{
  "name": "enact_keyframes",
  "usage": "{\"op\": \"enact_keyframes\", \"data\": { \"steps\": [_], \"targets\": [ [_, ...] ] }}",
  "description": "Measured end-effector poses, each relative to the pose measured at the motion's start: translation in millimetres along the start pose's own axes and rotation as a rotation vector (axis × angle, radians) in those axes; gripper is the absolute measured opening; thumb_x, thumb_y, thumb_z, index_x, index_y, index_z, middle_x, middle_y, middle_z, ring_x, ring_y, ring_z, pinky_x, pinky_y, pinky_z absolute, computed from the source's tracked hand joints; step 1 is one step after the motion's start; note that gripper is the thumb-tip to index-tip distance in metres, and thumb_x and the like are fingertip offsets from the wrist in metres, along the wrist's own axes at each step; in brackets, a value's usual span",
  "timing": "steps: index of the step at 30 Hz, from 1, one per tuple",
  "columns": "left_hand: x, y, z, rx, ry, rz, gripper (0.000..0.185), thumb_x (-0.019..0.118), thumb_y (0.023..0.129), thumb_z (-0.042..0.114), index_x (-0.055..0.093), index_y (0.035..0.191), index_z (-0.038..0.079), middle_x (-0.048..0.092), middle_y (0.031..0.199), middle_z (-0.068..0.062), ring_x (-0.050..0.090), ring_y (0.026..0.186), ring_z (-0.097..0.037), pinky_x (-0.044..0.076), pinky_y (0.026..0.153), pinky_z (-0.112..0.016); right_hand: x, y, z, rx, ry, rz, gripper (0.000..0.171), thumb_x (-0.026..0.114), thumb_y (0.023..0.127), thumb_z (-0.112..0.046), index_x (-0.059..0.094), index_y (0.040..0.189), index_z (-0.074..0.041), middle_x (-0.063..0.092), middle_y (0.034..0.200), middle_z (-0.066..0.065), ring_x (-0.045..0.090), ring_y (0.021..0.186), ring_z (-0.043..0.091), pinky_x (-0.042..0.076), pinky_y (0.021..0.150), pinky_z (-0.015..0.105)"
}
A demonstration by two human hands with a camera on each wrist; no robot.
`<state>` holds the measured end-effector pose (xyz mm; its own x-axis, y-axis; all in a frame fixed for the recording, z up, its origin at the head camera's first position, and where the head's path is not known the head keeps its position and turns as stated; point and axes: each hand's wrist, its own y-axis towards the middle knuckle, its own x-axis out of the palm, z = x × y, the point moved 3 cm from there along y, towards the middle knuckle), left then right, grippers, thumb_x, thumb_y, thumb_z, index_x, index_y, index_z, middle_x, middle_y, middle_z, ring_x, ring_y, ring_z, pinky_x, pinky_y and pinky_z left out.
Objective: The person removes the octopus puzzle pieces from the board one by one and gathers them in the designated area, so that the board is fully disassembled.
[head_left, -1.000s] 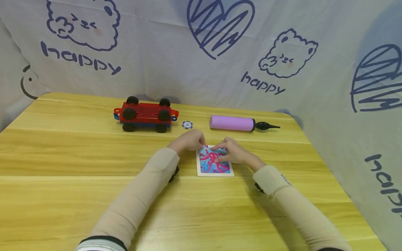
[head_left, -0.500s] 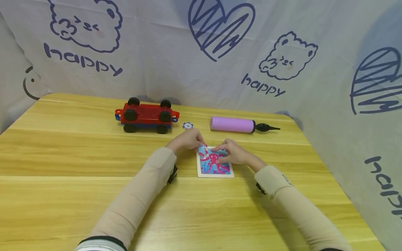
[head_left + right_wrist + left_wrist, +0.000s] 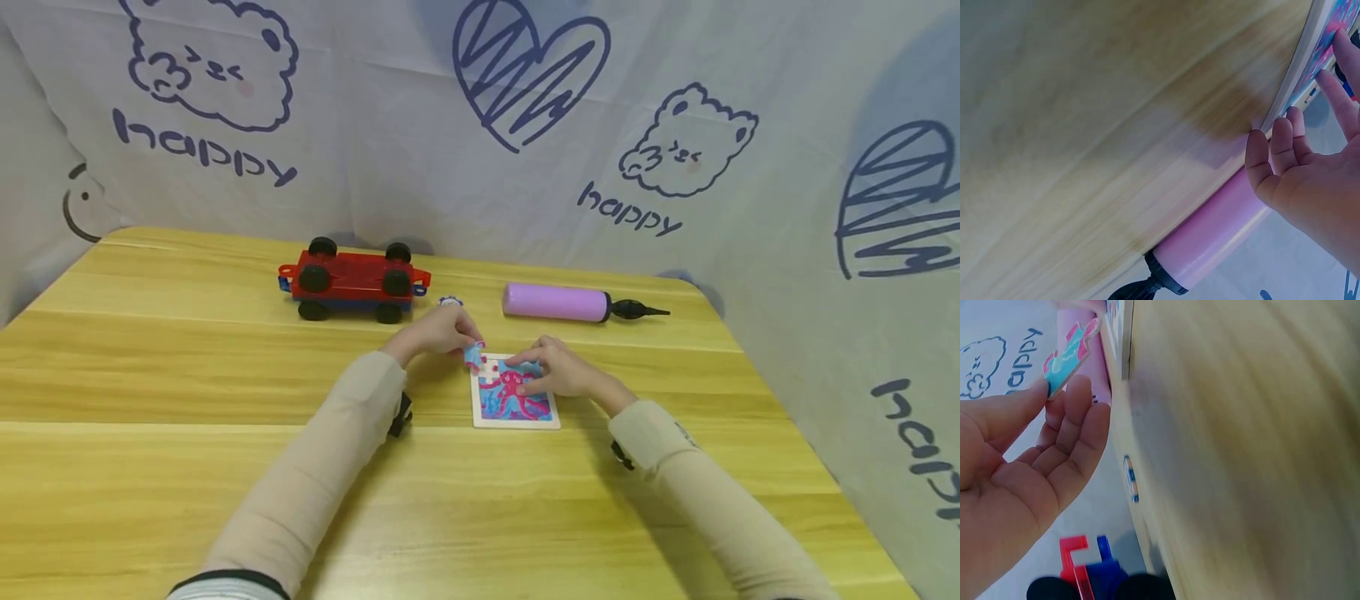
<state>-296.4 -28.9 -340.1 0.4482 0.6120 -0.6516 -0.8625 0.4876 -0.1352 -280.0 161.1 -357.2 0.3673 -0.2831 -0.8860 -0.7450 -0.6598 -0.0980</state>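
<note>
A small puzzle board [image 3: 517,406] with a pink octopus on blue lies flat at the middle of the table. My left hand [image 3: 467,343] pinches one blue and pink puzzle piece [image 3: 473,357] just off the board's far left corner, lifted above the wood. In the left wrist view the piece [image 3: 1069,355] sits between thumb and fingertips, near the board's edge [image 3: 1125,337]. A white gap shows in that corner. My right hand [image 3: 531,372] rests with straight fingers on the board's far right part; the right wrist view shows its fingers [image 3: 1285,140] on the board's rim [image 3: 1300,75].
A red toy car chassis [image 3: 351,283] with black wheels stands behind the hands to the left. A small blue and white chip [image 3: 449,301] lies just beyond my left hand. A pink hand pump [image 3: 557,302] lies at the back right. A printed cloth backdrop surrounds the wooden table [image 3: 150,417].
My left hand has pulled the corner piece out of the board and lifted it slightly to the left, leaving a white gap. The right hand has stayed on the board.
</note>
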Motion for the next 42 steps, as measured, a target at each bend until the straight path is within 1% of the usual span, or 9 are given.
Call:
{"op": "enact_keyframes", "data": {
  "steps": [4,8,11,18,25,30,35,38,42],
  "targets": [
    [-7.3,-7.7,-4.2,0.007,-0.002,-0.005,0.017,0.053,0.087,-0.001,0.066,0.098,-0.003,0.061,0.079,-0.008,0.05,0.06,-0.016,0.043,0.055,-0.02,-0.8,-2.6,-0.4,-0.035,-0.01,0.002,0.043,0.072,0.076,-0.019,0.061,0.114,-0.004,0.045,0.083,0.008,0.036,0.074,0.019,0.03,0.064,0.028],
    [-14.5,-13.2,-10.4,0.019,0.028,0.012,0.016,0.054,0.086,-0.001,0.066,0.096,-0.002,0.06,0.074,-0.005,0.047,0.057,-0.014,0.041,0.054,-0.02,-1.9,-5.0,-0.2,-0.06,-0.004,-0.001,0.042,0.071,0.077,-0.017,0.06,0.114,-0.002,0.044,0.082,0.009,0.036,0.073,0.021,0.03,0.063,0.027],
    [-19.9,-17.8,-15.1,0.019,0.043,0.023,0.016,0.054,0.086,0.0,0.067,0.095,-0.001,0.06,0.07,-0.004,0.047,0.056,-0.014,0.04,0.054,-0.021,-2.2,-5.9,-0.1,-0.045,0.001,-0.013,0.041,0.07,0.077,-0.016,0.06,0.115,-0.003,0.044,0.083,0.009,0.036,0.074,0.021,0.03,0.063,0.027],
    [-34.3,-32.4,-26.9,-0.014,0.038,0.049,0.015,0.055,0.085,-0.001,0.067,0.093,-0.001,0.059,0.077,-0.005,0.05,0.06,-0.017,0.042,0.056,-0.022,-2.4,-4.8,0.0,-0.015,0.002,-0.026,0.041,0.069,0.078,-0.015,0.06,0.116,-0.004,0.043,0.084,0.009,0.036,0.075,0.021,0.031,0.064,0.027],
    [-47.0,-45.4,-40.3,-0.031,0.046,0.045,0.016,0.055,0.085,-0.002,0.067,0.095,-0.003,0.062,0.071,-0.003,0.051,0.062,-0.021,0.042,0.057,-0.023,-2.9,-4.9,-0.6,0.007,0.0,-0.034,0.041,0.069,0.078,-0.017,0.059,0.117,-0.006,0.042,0.085,0.008,0.036,0.075,0.02,0.031,0.064,0.027],
    [-52.1,-52.2,-49.7,-0.059,0.041,0.029,0.017,0.054,0.085,-0.003,0.066,0.097,-0.004,0.06,0.067,-0.002,0.049,0.058,-0.018,0.042,0.057,-0.024,-2.9,-4.6,-1.1,0.009,-0.003,-0.036,0.042,0.069,0.078,-0.017,0.059,0.117,-0.006,0.043,0.086,0.008,0.037,0.076,0.02,0.032,0.064,0.027],
    [-54.6,-55.3,-55.8,-0.086,0.043,0.026,0.016,0.054,0.085,-0.003,0.066,0.095,-0.004,0.058,0.063,-0.003,0.049,0.056,-0.017,0.04,0.055,-0.024,-3.2,-4.3,-1.6,0.011,0.0,-0.035,0.043,0.069,0.078,-0.016,0.058,0.118,-0.005,0.043,0.087,0.008,0.037,0.076,0.02,0.032,0.064,0.027],
    [-55.6,-56.5,-57.8,-0.1,0.045,0.025,0.016,0.053,0.085,-0.003,0.066,0.095,-0.004,0.059,0.065,-0.003,0.049,0.056,-0.017,0.042,0.055,-0.024,-3.4,-4.1,-1.9,0.013,-0.005,-0.039,0.043,0.069,0.078,-0.016,0.058,0.118,-0.005,0.043,0.088,0.008,0.037,0.076,0.019,0.032,0.064,0.027],
    [-56.9,-58.3,-59.9,-0.122,0.047,0.026,0.016,0.054,0.084,-0.005,0.065,0.094,-0.006,0.062,0.072,-0.005,0.052,0.057,-0.015,0.047,0.058,-0.027,-4.1,-3.5,-2.3,0.001,-0.007,-0.044,0.043,0.069,0.078,-0.014,0.057,0.118,-0.003,0.044,0.089,0.008,0.038,0.076,0.02,0.033,0.065,0.027]
  ]
}}
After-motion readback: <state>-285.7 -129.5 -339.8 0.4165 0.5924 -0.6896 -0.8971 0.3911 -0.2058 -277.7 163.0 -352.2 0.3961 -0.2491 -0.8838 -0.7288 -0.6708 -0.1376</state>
